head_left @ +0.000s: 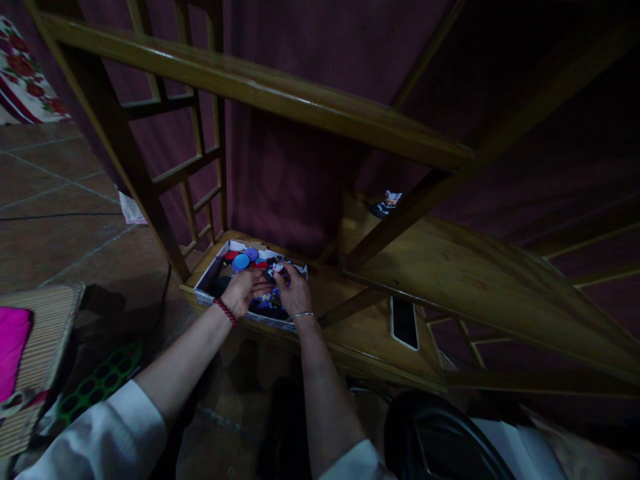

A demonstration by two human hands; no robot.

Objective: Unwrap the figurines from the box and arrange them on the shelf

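Note:
Over a shallow box (pixel 201 293) of small mixed pieces, both of my hands meet at one small figurine (pixel 278 267) with a white top and a dark base. My right hand (pixel 296 292) pinches it between thumb and fingers from the right. From the left, my left hand (pixel 241 292), with a red bead bracelet at the wrist, has its thumb and fingers at the dark base; the exact contact is too small to make out. Inside the box lie a blue round piece (pixel 241 262), a purple round piece (pixel 251 254) and several red and dark pieces.
A similar figurine (pixel 388 203) stands on the raised wooden shelf (pixel 440 257). On the lower wooden board lies a phone (pixel 404 323). A wooden rail (pixel 260 93) crosses above my hands. Scissors (pixel 17 402) and a pink cloth (pixel 13 347) rest on the striped surface at left.

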